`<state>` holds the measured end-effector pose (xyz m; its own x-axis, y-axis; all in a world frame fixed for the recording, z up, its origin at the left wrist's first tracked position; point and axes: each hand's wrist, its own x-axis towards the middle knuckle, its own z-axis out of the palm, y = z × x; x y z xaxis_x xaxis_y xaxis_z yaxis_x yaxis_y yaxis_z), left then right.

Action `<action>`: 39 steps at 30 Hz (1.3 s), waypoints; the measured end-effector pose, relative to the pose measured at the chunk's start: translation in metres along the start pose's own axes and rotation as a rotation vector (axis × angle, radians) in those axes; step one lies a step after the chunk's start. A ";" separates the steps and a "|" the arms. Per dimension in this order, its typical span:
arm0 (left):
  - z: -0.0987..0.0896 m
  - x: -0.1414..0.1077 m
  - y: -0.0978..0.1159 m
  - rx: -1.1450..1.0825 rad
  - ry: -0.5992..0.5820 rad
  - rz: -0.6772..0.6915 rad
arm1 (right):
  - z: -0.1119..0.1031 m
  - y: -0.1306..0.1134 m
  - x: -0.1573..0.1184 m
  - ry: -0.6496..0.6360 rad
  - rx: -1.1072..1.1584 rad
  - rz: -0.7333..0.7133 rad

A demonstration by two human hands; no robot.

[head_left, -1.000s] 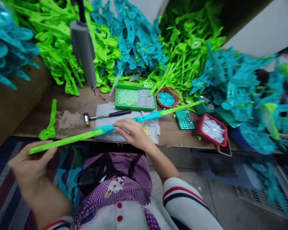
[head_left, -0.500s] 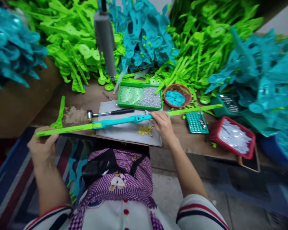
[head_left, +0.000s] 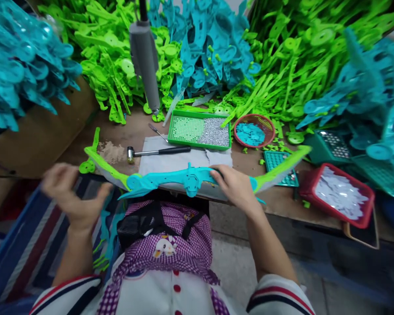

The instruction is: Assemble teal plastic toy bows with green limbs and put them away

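A toy bow (head_left: 170, 178) with a blue middle and lime-green limbs spans the table's front edge, broad face now showing. My right hand (head_left: 233, 186) is closed around the blue part, right of its centre. My left hand (head_left: 74, 192), a little blurred, is off the bow with fingers and thumb apart, just below the left green limb (head_left: 107, 168). Behind the bow, a hammer (head_left: 157, 152) with a black handle lies on a pale cloth (head_left: 157, 165). One loose green limb (head_left: 87, 166) rests at the left, partly behind the bow.
A grey power screwdriver (head_left: 146, 65) hangs over the table. Behind the cloth sit a green tray (head_left: 200, 145) of small metal parts and an orange basket (head_left: 272, 136) of blue pieces. A red bin (head_left: 367, 210) stands right. Heaps of green limbs (head_left: 118, 48) and blue parts (head_left: 213, 39) fill the back.
The bow has turned from edge-on to showing its broad face. My left hand has let go of its green end and opened; my right hand keeps its hold.
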<state>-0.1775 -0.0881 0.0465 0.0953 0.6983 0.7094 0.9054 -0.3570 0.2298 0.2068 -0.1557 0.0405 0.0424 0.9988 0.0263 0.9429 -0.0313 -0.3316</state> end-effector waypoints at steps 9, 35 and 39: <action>0.030 0.000 0.018 -0.169 -0.745 0.503 | -0.001 -0.013 0.014 -0.394 0.071 0.102; 0.006 0.045 -0.025 -0.383 -0.324 0.104 | 0.027 -0.048 0.028 0.343 0.161 -0.519; 0.022 0.042 0.004 -0.289 -0.343 0.406 | 0.027 -0.051 0.028 0.428 0.141 -0.579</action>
<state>-0.1612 -0.0464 0.0627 0.5811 0.6139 0.5343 0.6241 -0.7575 0.1916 0.1513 -0.1250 0.0328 -0.2969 0.7502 0.5908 0.8034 0.5307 -0.2702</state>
